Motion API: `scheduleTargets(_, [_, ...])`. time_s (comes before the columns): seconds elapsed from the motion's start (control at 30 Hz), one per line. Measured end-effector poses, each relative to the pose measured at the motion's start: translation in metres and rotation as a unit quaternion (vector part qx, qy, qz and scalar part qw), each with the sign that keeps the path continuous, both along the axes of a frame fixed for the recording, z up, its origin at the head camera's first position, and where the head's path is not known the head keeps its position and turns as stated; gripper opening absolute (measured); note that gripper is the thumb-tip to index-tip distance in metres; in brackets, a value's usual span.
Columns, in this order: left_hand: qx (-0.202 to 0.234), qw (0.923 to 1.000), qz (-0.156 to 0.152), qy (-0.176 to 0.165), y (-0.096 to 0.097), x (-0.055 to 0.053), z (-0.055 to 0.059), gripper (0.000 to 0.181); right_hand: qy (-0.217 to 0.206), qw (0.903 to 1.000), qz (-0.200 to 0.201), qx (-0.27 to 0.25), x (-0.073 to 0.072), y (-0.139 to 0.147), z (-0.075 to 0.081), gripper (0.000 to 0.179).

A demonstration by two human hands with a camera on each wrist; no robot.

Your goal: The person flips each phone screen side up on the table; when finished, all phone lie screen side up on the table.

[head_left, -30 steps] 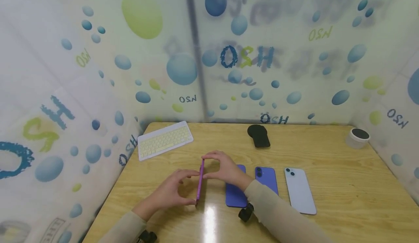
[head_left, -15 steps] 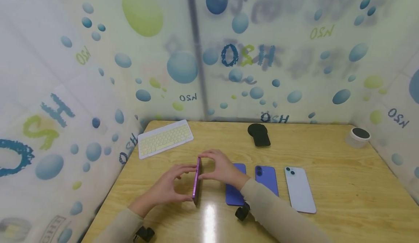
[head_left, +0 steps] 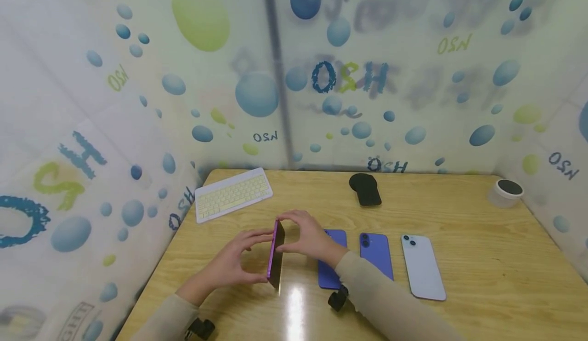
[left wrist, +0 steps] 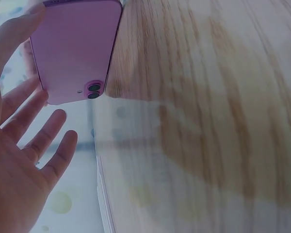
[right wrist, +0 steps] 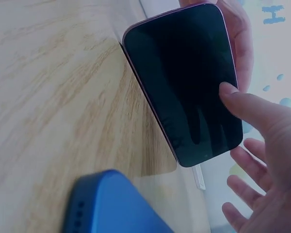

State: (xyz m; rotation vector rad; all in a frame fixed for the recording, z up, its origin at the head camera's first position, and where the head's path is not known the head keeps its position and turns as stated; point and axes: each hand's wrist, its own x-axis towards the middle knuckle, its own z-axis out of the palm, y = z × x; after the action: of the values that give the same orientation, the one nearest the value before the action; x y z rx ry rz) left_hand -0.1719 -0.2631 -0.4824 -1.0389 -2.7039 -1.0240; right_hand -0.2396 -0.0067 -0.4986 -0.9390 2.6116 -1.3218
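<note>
A pink-purple smartphone (head_left: 276,259) stands on its long edge on the table, leaning slightly. My left hand (head_left: 231,264) holds it from the left, thumb at the near end and fingers at the upper edge. From the other side my right hand (head_left: 310,238) pinches it near the far end, its thumb on the dark screen. The left wrist view gives the pink back of the phone (left wrist: 77,48) with two lenses; the right wrist view has its black screen (right wrist: 179,82). Under the right forearm lies a blue phone (head_left: 328,275), partly covered.
To the right lie a second blue phone (head_left: 377,257) and a pale blue phone (head_left: 423,269), backs up. A white keyboard (head_left: 233,195) is at the back left. Further back are a black flat object (head_left: 366,190) and a white round container with a dark top (head_left: 505,193).
Both hands have shifted a little to the left with the pink-purple phone. It has tilted, so its dark screen now shows in the head view.
</note>
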Motion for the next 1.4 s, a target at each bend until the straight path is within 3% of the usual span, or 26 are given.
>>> scheduleTargets(0.37, [0.006, 0.9996, 0.014, -0.025, -0.007, 0.001, -0.002, 0.091, -0.011, 0.9999, 0.01, 0.004, -0.008, 0.005, -0.009, 0.072])
scheduleTargets(0.7, [0.005, 0.9994, 0.027, -0.018, -0.015, 0.003, -0.005, 0.089, -0.011, 0.9967, 0.013, 0.079, -0.008, 0.001, -0.018, 0.076])
scheduleTargets(1.1, [-0.034, 0.9983, 0.044, -0.02, -0.02, 0.004, -0.001, 0.089, 0.005, 0.9961, 0.002, 0.089, -0.005, -0.002, -0.019, 0.083])
scheduleTargets(1.4, [-0.088, 0.9937, 0.061, -0.035, -0.023, 0.004, 0.003, 0.092, 0.012, 0.9928, 0.013, 0.119, -0.007, -0.001, -0.02, 0.084])
